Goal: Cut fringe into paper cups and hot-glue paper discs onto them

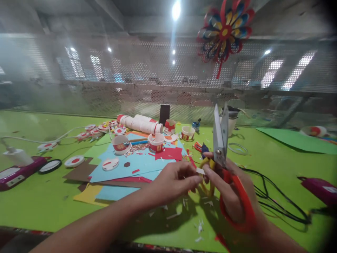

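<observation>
My right hand (231,186) is closed around the red handles of a pair of scissors (220,135), whose blades point straight up. Its fingertips also pinch a small white paper scrap (200,171). My left hand (175,181) meets it from the left, fingers pinched on the same scrap. A yellow ring-shaped piece (206,186) hangs between the two hands; I cannot tell which hand holds it. Both hands hover just above the green table (47,203).
Sheets of blue, red, brown and yellow paper (131,165) lie behind my left hand with paper cups (156,142), round lids and a stack of cups (139,123). Black cables (273,196) run at right. Purple devices (319,188) sit at both sides. Paper clippings litter the table front.
</observation>
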The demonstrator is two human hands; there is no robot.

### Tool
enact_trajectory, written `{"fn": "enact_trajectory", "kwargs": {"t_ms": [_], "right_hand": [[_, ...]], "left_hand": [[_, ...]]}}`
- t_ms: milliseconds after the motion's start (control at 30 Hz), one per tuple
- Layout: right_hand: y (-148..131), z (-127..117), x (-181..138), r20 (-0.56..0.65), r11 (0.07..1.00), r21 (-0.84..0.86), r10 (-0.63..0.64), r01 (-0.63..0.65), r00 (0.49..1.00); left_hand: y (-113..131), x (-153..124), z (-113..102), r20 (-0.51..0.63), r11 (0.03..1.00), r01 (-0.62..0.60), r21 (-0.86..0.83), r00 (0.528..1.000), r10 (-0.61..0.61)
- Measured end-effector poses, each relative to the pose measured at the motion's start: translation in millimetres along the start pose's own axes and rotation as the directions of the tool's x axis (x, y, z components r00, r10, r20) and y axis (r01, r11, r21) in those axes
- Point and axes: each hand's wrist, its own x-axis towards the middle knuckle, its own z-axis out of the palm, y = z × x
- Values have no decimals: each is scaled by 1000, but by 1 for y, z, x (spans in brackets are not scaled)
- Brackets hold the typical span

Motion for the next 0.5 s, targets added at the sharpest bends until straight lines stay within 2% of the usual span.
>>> {"fn": "enact_trajectory", "kwargs": {"t_ms": [100, 200, 500], "right_hand": [[-2, 7, -3, -86, 986, -101, -145, 136, 986], [-2, 12, -5, -93, 964, -141, -241, 226, 966], [0, 14, -5, -41, 966, -74, -250, 247, 967]], "left_hand": [[-1, 1, 6, -68, 985, 39, -165, 996, -51], [2, 1, 8, -108, 972, 64, -228, 990, -90], [4, 0, 11, -157, 963, 82, -259, 980, -126]]}}
